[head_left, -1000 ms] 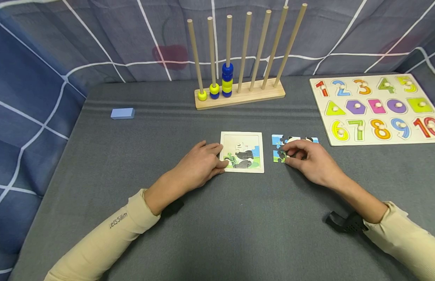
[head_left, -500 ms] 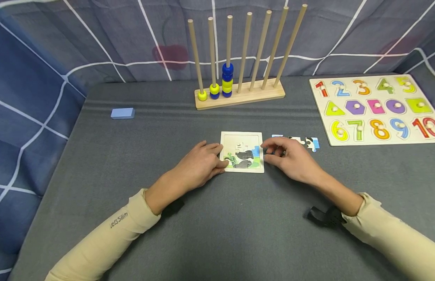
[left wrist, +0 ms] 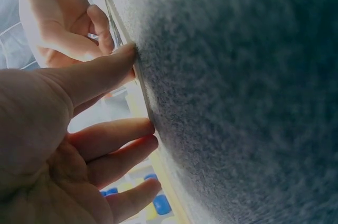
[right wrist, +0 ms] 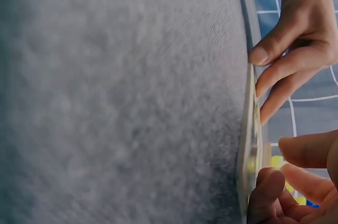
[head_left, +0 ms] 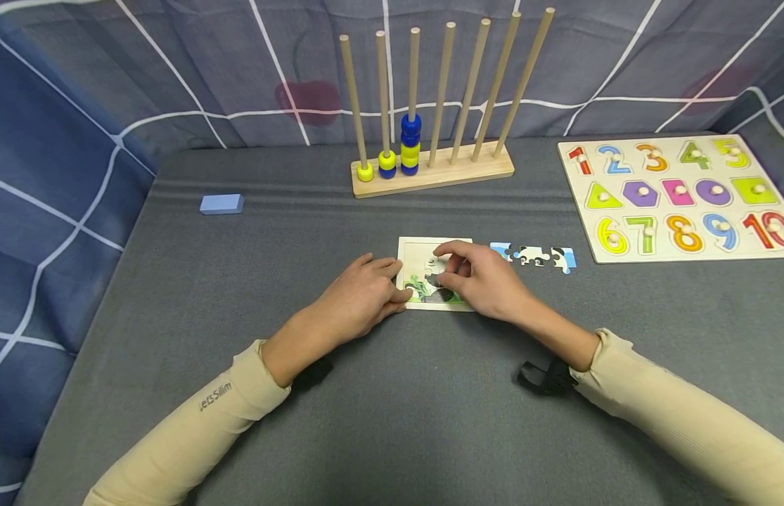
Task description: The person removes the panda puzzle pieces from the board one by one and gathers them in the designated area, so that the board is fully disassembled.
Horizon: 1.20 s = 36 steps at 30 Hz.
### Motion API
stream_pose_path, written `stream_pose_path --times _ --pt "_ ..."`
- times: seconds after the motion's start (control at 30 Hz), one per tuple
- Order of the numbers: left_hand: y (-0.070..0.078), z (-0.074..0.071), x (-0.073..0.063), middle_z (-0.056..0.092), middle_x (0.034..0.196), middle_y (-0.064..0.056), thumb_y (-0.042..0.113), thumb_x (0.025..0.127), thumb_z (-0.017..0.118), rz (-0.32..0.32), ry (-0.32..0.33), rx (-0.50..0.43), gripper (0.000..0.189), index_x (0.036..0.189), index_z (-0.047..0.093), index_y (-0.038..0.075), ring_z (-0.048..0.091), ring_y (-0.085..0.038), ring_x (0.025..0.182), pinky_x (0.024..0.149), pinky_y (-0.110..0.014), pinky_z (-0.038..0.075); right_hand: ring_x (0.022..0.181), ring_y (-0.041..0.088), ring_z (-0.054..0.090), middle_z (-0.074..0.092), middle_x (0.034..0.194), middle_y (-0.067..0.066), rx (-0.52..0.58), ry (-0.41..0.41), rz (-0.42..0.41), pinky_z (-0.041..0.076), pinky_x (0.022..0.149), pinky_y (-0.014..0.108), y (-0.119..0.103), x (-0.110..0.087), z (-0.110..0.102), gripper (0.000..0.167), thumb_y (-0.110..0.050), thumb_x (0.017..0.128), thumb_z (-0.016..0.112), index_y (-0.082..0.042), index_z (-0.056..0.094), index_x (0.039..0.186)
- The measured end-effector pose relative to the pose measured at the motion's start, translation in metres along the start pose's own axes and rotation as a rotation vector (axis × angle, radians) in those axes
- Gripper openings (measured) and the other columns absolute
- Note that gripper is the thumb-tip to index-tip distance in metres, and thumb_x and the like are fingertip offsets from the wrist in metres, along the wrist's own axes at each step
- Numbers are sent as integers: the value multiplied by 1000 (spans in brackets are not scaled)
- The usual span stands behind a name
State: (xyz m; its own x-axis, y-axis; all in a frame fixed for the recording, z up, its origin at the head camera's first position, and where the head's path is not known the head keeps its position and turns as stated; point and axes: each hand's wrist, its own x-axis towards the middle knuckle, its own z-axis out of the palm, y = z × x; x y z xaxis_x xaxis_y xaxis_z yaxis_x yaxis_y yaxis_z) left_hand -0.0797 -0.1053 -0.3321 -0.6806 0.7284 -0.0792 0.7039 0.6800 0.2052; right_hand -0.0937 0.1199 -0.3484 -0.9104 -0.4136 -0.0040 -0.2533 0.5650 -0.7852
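Observation:
In the head view, a small square puzzle board (head_left: pixel 420 244) with a panda picture lies flat on the table. My left hand (head_left: pixel 364 295) rests against its left side, fingers fairly straight; the left wrist view shows the fingertips (left wrist: pixel 142 128) touching the edge. My right hand (head_left: pixel 486 281) is over the board's right half, thumb and index finger bent toward each other. The puzzle piece they pinch is mostly hidden. To the right of the board lie a blue puzzle piece (head_left: pixel 501 250), a black-and-white puzzle piece (head_left: pixel 532 256) and a panda-ear puzzle piece (head_left: pixel 562 258).
A wooden peg stand (head_left: pixel 432 176) with yellow and blue beads is at the back. The number-and-shape board (head_left: pixel 670 232) sits at the right. A light-blue block (head_left: pixel 221 204) lies at the left. Patterned cloth (head_left: pixel 227 70) hangs behind the grey table (head_left: pixel 392 414).
My right hand has picked up the lower-left loose puzzle piece and carried it left over the board. Its former spot beside the others is bare. The left hand has stayed put.

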Motion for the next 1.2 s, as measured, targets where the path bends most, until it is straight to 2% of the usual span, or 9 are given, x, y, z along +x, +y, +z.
stream_pose_path --times 0.1,0.3,0.53,0.83,1.2 --pt "0 0 -1 64 117 -11 22 94 69 -7 -5 -6 19 110 78 16 54 -28 125 106 -59 36 62 13 53 61 79 4 -6 -13 15 43 60 30 1 4 1 34 -2 87 69 4 65 120" --pt "1 -2 -2 57 136 -16 23 95 68 -41 -36 -14 23 116 76 16 49 -29 131 109 -58 32 58 12 50 60 76 2 -60 -48 27 42 60 31 2 9 2 39 -7 87 71 6 64 123" --pt "2 -2 -2 55 139 -17 24 95 68 -50 -43 -18 25 118 75 15 48 -30 132 109 -58 32 63 13 51 61 78 2 -124 -56 17 43 64 33 2 10 1 33 -8 85 72 2 70 116" --pt "0 -1 -1 58 136 -16 23 95 68 -33 -29 -9 23 115 76 15 49 -29 131 108 -58 33 57 12 49 60 76 2 -74 -52 26 41 58 32 3 11 1 31 -7 85 71 3 68 114" --pt "1 -2 0 54 140 -18 23 95 67 -49 -58 -37 25 118 75 15 47 -30 133 109 -57 32 52 12 47 57 73 5 47 -29 31 39 50 27 5 10 2 24 -2 86 69 1 65 110"
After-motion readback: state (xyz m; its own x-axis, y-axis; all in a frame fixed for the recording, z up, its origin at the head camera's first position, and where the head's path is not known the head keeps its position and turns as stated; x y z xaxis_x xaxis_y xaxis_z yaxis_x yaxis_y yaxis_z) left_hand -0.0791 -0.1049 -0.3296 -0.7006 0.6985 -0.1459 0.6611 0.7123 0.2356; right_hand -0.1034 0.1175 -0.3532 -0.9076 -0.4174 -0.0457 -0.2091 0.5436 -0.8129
